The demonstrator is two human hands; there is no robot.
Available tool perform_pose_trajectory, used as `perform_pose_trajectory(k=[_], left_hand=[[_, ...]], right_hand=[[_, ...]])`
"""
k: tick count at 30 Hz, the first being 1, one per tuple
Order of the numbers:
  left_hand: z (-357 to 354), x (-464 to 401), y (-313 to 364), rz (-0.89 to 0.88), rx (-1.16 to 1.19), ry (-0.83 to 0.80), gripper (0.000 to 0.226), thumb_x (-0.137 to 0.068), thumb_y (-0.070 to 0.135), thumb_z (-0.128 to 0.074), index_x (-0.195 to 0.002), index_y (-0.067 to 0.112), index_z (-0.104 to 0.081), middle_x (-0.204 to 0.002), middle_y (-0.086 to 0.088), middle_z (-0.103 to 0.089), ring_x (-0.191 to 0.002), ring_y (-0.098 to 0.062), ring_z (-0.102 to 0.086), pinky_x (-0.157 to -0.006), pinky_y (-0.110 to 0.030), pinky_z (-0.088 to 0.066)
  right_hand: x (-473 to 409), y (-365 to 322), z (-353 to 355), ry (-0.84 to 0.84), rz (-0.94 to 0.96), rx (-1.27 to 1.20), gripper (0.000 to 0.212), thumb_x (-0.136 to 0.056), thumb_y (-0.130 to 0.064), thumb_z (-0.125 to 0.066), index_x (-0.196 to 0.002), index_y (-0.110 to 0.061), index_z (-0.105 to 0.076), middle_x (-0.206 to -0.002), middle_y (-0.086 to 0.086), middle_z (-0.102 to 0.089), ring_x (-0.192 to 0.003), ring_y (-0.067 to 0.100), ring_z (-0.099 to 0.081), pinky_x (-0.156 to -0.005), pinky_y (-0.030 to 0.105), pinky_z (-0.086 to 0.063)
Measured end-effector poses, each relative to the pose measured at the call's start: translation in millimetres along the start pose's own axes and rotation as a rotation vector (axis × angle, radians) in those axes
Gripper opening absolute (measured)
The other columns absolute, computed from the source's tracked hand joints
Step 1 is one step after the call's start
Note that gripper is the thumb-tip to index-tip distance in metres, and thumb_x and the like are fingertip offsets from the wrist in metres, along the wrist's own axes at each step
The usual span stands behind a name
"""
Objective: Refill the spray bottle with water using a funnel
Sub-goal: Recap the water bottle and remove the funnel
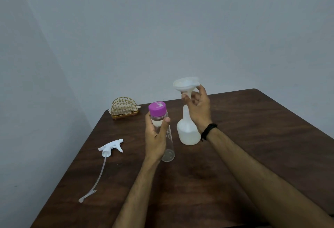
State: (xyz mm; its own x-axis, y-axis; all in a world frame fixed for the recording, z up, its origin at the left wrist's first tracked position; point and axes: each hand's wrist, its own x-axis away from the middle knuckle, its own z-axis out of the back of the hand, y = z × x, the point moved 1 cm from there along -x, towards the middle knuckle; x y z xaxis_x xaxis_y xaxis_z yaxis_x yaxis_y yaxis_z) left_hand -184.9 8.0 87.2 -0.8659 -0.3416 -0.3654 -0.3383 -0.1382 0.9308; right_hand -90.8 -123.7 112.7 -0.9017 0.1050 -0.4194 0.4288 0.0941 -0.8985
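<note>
The translucent white spray bottle (pixel 188 133) stands uncapped mid-table, its trigger head (pixel 112 147) lying well apart to the left. The table (pixel 253 137) is dark wood against plain grey walls. The left hand (pixel 156 137) grips a clear, pink-capped water bottle (pixel 159 117); the right hand (pixel 197 108) pinches a white funnel (pixel 186 84) above the spray bottle's neck.

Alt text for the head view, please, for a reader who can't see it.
Over a dark wooden table, the right hand holds a white funnel above an open spray bottle, while the left hand grips a purple-capped water bottle. The detached trigger sprayer lies left.
</note>
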Motion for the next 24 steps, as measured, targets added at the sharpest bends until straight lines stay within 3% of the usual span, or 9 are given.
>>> perform_pose_trajectory(k=[4,7,9,12,14,18,22,24], left_hand=[[-1.1,8.4,-10.8,0.071,-0.016,-0.018,0.047,-0.094,0.03,-0.064,-0.131,0.039,-0.037,-0.117,0.023,-0.054,-0.106,0.003,-0.057,-0.078,-0.012,-0.044],[-2.5,14.4,-20.9,0.126,-0.018,-0.005,0.042,-0.093,0.026,-0.067,-0.124,0.036,-0.041,-0.115,0.017,-0.057,-0.104,-0.001,-0.059,-0.077,-0.017,-0.046],[-6.1,15.9,-26.8,0.139,-0.054,-0.016,0.051,-0.09,0.017,-0.073,-0.127,0.031,-0.04,-0.114,0.017,-0.057,-0.101,0.0,-0.06,-0.078,-0.018,-0.048],[-17.4,21.3,-35.0,0.144,-0.128,-0.062,0.067,-0.079,0.002,-0.079,-0.13,0.026,-0.042,-0.122,0.009,-0.058,-0.112,-0.007,-0.06,-0.094,-0.029,-0.051],[-28.1,25.7,-38.2,0.124,-0.173,-0.093,0.071,-0.074,-0.003,-0.081,-0.127,0.026,-0.043,-0.121,0.011,-0.058,-0.112,-0.001,-0.058,-0.094,-0.025,-0.049],[-54.7,34.2,-42.5,0.098,-0.205,-0.167,0.07,-0.073,-0.008,-0.079,-0.121,0.028,-0.043,-0.114,0.021,-0.056,-0.099,0.022,-0.055,-0.077,-0.006,-0.046],[-87.7,43.0,-47.1,0.087,-0.215,-0.285,0.064,-0.08,0.009,-0.082,-0.128,0.025,-0.043,-0.121,0.011,-0.062,-0.109,0.001,-0.063,-0.091,-0.019,-0.054],[-105.6,45.3,-46.0,0.099,-0.224,-0.332,0.061,-0.083,0.018,-0.081,-0.129,0.029,-0.043,-0.121,0.015,-0.061,-0.111,0.001,-0.061,-0.088,-0.012,-0.051]], right_hand=[[-18.2,-21.2,23.5,0.037,0.063,-0.083,0.055,-0.094,-0.017,-0.069,-0.144,-0.016,-0.045,-0.103,0.007,-0.074,-0.079,0.01,-0.07,-0.08,0.023,-0.058],[-26.2,-15.0,62.3,0.022,0.056,0.048,0.048,-0.095,-0.028,-0.066,-0.137,-0.027,-0.042,-0.09,0.003,-0.075,-0.068,0.011,-0.067,-0.077,0.025,-0.057],[-26.0,-1.8,92.4,0.065,0.013,0.157,0.036,-0.097,-0.03,-0.064,-0.128,-0.025,-0.046,-0.08,0.001,-0.073,-0.065,0.012,-0.066,-0.074,0.03,-0.056],[-23.5,16.7,136.0,0.191,-0.043,0.244,0.018,-0.096,-0.023,-0.066,-0.109,-0.012,-0.063,-0.072,0.002,-0.069,-0.056,0.01,-0.063,-0.068,0.037,-0.055],[-21.3,27.9,162.1,0.246,-0.09,0.328,0.014,-0.092,-0.021,-0.071,-0.102,-0.011,-0.069,-0.078,0.006,-0.072,-0.06,0.01,-0.066,-0.067,0.037,-0.059],[-18.8,50.6,200.4,0.305,-0.124,0.549,0.013,-0.082,-0.027,-0.077,-0.091,-0.018,-0.072,-0.08,0.007,-0.07,-0.073,0.018,-0.065,-0.07,0.036,-0.057],[-16.7,74.9,214.8,0.2,-0.151,0.751,0.024,-0.082,-0.032,-0.079,-0.094,-0.012,-0.075,-0.088,0.003,-0.064,-0.081,0.018,-0.058,-0.07,0.024,-0.041],[-16.7,88.0,218.5,0.162,-0.144,0.822,0.033,-0.082,-0.041,-0.078,-0.101,-0.013,-0.077,-0.099,0.006,-0.064,-0.089,0.016,-0.057,-0.077,0.025,-0.04]])
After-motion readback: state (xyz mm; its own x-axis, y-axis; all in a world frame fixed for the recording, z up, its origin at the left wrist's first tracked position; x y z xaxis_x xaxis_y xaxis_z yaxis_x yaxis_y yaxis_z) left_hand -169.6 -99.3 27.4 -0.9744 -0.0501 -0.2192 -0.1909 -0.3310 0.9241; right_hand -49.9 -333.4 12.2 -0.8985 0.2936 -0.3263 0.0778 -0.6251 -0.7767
